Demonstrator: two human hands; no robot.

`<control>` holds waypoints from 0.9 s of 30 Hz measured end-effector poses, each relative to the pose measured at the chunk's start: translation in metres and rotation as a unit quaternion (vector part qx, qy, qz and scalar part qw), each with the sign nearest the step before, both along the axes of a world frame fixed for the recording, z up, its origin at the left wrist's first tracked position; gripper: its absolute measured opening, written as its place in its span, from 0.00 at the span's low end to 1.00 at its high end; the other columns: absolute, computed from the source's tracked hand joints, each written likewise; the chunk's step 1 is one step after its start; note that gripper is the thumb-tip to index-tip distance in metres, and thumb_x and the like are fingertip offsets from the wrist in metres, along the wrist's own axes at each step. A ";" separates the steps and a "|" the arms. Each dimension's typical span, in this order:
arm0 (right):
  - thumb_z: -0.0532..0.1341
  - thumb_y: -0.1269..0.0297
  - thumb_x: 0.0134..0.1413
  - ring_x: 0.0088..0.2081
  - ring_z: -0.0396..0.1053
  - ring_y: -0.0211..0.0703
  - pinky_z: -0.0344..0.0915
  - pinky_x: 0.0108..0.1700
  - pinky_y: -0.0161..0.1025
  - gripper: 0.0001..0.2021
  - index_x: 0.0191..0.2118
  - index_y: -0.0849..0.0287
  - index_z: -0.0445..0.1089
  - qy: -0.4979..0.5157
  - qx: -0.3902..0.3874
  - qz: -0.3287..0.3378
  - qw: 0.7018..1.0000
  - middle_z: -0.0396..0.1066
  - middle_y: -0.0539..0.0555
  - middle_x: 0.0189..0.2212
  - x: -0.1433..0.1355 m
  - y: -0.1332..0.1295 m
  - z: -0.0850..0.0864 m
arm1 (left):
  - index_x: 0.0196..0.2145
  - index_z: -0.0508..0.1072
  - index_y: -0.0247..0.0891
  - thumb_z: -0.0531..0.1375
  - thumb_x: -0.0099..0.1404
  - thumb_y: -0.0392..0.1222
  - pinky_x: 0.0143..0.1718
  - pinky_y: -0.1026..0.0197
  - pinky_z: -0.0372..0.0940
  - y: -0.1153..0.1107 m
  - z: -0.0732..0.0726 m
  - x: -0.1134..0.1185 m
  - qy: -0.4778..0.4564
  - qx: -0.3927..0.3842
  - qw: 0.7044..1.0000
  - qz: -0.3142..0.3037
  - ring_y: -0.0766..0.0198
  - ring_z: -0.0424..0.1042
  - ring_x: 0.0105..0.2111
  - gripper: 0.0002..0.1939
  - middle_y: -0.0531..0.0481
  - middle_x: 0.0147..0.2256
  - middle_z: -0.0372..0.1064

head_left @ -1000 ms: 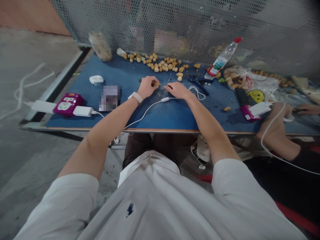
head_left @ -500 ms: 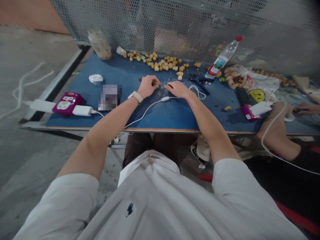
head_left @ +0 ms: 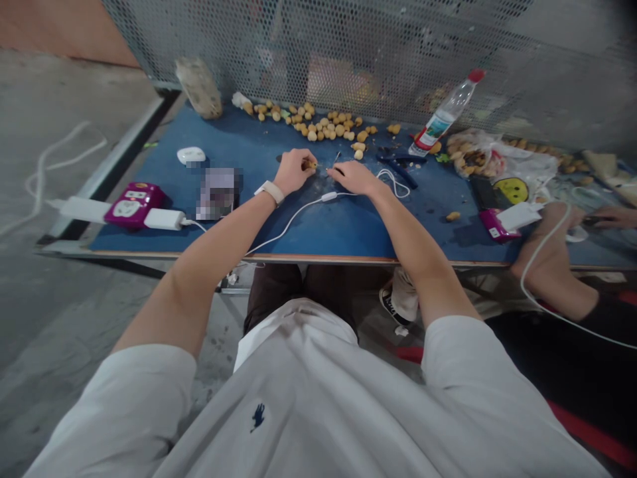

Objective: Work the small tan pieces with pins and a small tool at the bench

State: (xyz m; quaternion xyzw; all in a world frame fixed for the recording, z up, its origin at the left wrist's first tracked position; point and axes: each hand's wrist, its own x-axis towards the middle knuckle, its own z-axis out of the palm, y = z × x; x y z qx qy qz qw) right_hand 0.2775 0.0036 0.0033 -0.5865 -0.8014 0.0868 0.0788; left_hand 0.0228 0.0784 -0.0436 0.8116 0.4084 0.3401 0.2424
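My left hand (head_left: 296, 169), with a pale band at the wrist, is closed on a small yellow-brown gourd (head_left: 312, 164), pinched between thumb and fingers and partly covered by them. Just to its right, my right hand (head_left: 354, 176) is closed in a pinch around a thin dark tool (head_left: 336, 170), most of which the fingers hide. The two hands are slightly apart, low over the blue tabletop (head_left: 328, 229). Fine pale crumbs lie between them. Beyond my hands, many similar small gourds (head_left: 339, 126) lie in a row along the mesh panel.
Dark-handled pliers (head_left: 403, 171) and a red-capped bottle (head_left: 442, 119) are to the right. A white cable (head_left: 298, 211) runs beneath my forearms. Left are a purple power socket (head_left: 134, 204), a blurred-out flat object (head_left: 217, 194) and a white case (head_left: 191, 156). Another person's arm (head_left: 552, 249) reaches in at right.
Both hands keep nearly the same place and grip. The gourd in my left fingers shows a slightly different side.
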 end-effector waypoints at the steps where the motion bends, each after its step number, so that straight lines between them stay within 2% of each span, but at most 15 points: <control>1: 0.50 0.38 0.97 0.55 0.84 0.68 0.71 0.57 0.54 0.33 0.50 0.55 0.85 0.001 -0.001 -0.001 1.000 0.90 0.69 0.52 0.000 0.000 0.000 | 0.49 0.89 0.42 0.75 0.72 0.37 0.72 0.39 0.80 0.001 -0.002 0.000 -0.004 0.004 1.000 -0.002 0.46 0.86 0.51 0.09 0.42 0.45 0.88; 5: 0.50 0.37 0.97 0.56 0.84 0.68 0.72 0.59 0.53 0.34 0.50 0.54 0.85 0.003 0.001 -0.002 1.000 0.90 0.68 0.52 0.000 0.001 -0.001 | 0.50 0.90 0.41 0.76 0.73 0.39 0.70 0.40 0.81 0.003 -0.005 -0.001 -0.005 0.008 1.000 0.002 0.46 0.87 0.52 0.09 0.42 0.45 0.89; 8: 0.51 0.36 0.97 0.56 0.84 0.69 0.72 0.59 0.54 0.34 0.49 0.54 0.85 0.004 0.004 -0.009 1.000 0.90 0.68 0.52 -0.001 0.002 -0.003 | 0.51 0.90 0.40 0.77 0.74 0.37 0.69 0.43 0.82 0.001 -0.004 0.000 0.008 0.016 1.000 0.009 0.49 0.87 0.50 0.09 0.41 0.48 0.91; 14: 0.49 0.36 0.96 0.56 0.83 0.71 0.73 0.58 0.56 0.35 0.50 0.54 0.86 0.000 0.011 -0.013 1.000 0.89 0.69 0.51 -0.001 0.003 -0.006 | 0.47 0.89 0.40 0.79 0.72 0.34 0.71 0.38 0.81 0.000 0.000 0.001 0.013 0.023 0.999 0.027 0.46 0.86 0.51 0.09 0.42 0.49 0.91; 18: 0.49 0.30 0.95 0.57 0.83 0.71 0.73 0.60 0.56 0.37 0.50 0.53 0.85 0.009 0.013 -0.014 1.000 0.89 0.69 0.51 0.000 0.002 -0.007 | 0.47 0.87 0.39 0.80 0.73 0.34 0.74 0.37 0.78 0.000 0.000 0.003 0.023 0.009 0.999 0.039 0.46 0.83 0.54 0.09 0.44 0.48 0.87; 21: 0.50 0.28 0.94 0.58 0.83 0.73 0.74 0.61 0.57 0.38 0.50 0.52 0.85 0.011 0.014 -0.018 1.000 0.89 0.69 0.52 0.000 0.003 -0.008 | 0.46 0.87 0.40 0.80 0.72 0.34 0.75 0.34 0.77 0.001 -0.002 0.003 0.007 0.006 0.999 0.032 0.42 0.85 0.57 0.09 0.42 0.47 0.85; 27: 0.49 0.34 0.96 0.58 0.84 0.73 0.73 0.59 0.56 0.36 0.50 0.54 0.85 -0.009 0.007 -0.016 1.000 0.89 0.69 0.52 -0.001 0.001 -0.006 | 0.46 0.87 0.40 0.82 0.70 0.38 0.75 0.30 0.78 0.006 -0.008 0.002 -0.008 0.020 0.999 0.023 0.35 0.85 0.59 0.11 0.39 0.47 0.83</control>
